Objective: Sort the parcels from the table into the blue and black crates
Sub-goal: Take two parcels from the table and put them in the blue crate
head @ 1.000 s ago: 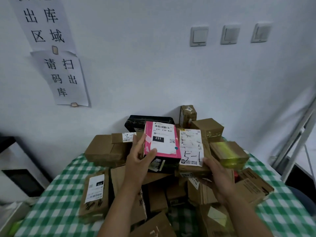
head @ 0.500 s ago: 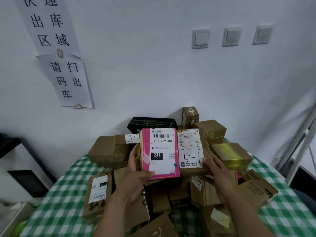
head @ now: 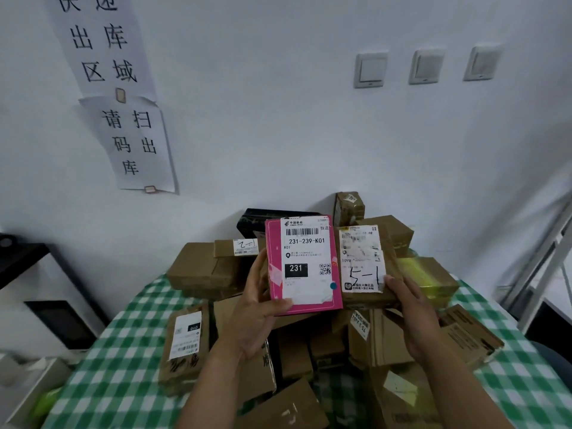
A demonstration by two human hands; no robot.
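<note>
At frame centre, above the checked table (head: 123, 351), your left hand (head: 255, 311) grips the pink parcel (head: 305, 264) at its lower left corner, and your right hand (head: 411, 311) clasps the brown "5-1" carton (head: 362, 261) touching it. Both look light and stiff. The labels may be slick, so hold by the edges.

Label on pink parcel (head: 305, 264) reads CHINA POST, 231-239-K01, K01 and a white 231 on black; brown parcel (head: 362, 261) label, handwritten 5-1; small box (head: 236, 247) sticker, 2-1; flat parcel (head: 185, 339) label, 010; upper wall sheet (head: 102, 41), 出库区域; lower wall sheet (head: 136, 144), 请扫码出库.
</note>
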